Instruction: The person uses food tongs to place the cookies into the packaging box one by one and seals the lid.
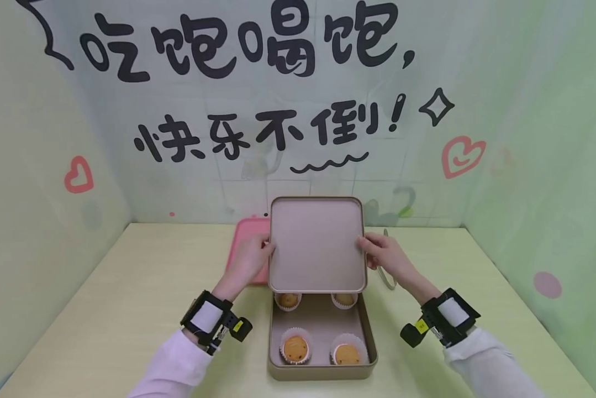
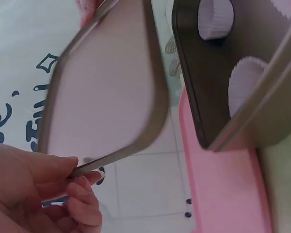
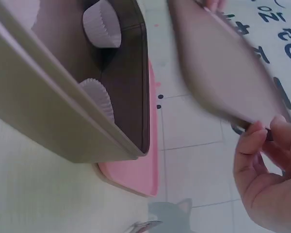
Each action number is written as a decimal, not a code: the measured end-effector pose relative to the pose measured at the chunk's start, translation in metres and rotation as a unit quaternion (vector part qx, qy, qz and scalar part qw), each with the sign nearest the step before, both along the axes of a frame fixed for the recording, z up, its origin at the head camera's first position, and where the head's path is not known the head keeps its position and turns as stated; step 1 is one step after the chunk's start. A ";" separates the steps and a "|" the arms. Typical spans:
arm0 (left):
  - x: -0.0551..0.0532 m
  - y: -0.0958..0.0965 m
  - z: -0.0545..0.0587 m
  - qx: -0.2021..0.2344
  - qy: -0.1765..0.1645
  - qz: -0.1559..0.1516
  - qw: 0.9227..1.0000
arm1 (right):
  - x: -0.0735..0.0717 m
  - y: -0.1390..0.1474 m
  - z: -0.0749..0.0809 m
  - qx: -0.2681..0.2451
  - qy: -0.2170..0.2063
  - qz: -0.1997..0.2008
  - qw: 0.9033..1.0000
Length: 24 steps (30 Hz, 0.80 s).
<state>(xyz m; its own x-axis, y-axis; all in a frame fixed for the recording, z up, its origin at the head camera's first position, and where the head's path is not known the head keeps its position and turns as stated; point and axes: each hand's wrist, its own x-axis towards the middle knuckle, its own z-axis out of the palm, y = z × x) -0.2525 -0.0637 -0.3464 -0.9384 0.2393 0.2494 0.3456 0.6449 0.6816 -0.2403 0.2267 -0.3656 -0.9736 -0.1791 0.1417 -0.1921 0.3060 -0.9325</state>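
A square metal lid [image 1: 317, 243] is held up at a tilt, its pale inner face toward the head camera. My left hand [image 1: 248, 257] pinches its left edge between thumb and fingers. On the opposite edge, my right hand [image 1: 389, 257] pinches it the same way. Below and in front stands an open, bronze-coloured square tin [image 1: 322, 373]. Several muffins [image 1: 295, 348] in white paper cups sit toward its corners, the far ones partly hidden by the lid. In the left wrist view the lid [image 2: 102, 92] appears apart from the tin's rim.
A pink tray [image 1: 253, 224] lies at the back of the table [image 1: 168, 276], partly covered by the left hand and the lid. Beside the right hand is a thin, pale, curved utensil [image 1: 389, 282]. A printed backdrop [image 1: 218, 182] closes off the far side.
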 end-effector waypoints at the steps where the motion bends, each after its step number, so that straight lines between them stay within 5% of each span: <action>1: 0.000 0.000 0.002 -0.006 0.023 0.001 1.000 | 0.001 0.000 0.001 0.005 0.019 -0.007 1.000; 5: 0.000 0.001 0.007 0.020 0.086 -0.006 0.996 | 0.006 -0.001 0.007 0.018 0.081 -0.024 0.996; 7: 0.002 0.000 0.006 0.073 0.073 -0.021 0.994 | 0.010 -0.001 0.008 0.041 0.101 -0.019 0.994; 10: 0.002 -0.002 0.002 0.187 0.075 -0.057 0.978 | 0.017 -0.002 0.007 0.078 0.108 -0.008 0.991; 14: 0.009 -0.002 -0.009 0.241 0.013 -0.006 0.970 | 0.023 -0.004 -0.001 0.079 0.076 -0.010 0.994; 17: 0.017 0.000 -0.021 0.209 -0.038 0.040 0.976 | 0.025 -0.008 -0.007 0.104 0.066 -0.040 0.992; 24: 0.023 0.002 -0.040 0.124 -0.025 0.002 0.992 | 0.027 -0.016 -0.016 0.155 0.083 -0.050 0.983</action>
<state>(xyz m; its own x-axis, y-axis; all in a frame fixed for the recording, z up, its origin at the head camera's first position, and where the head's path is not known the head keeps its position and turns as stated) -0.2293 -0.0613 -0.3867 -0.9520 0.1723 0.2529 0.3047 0.4567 0.8358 -0.2138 0.2112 -0.3812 -0.9564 -0.1432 0.2545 -0.2887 0.5949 -0.7502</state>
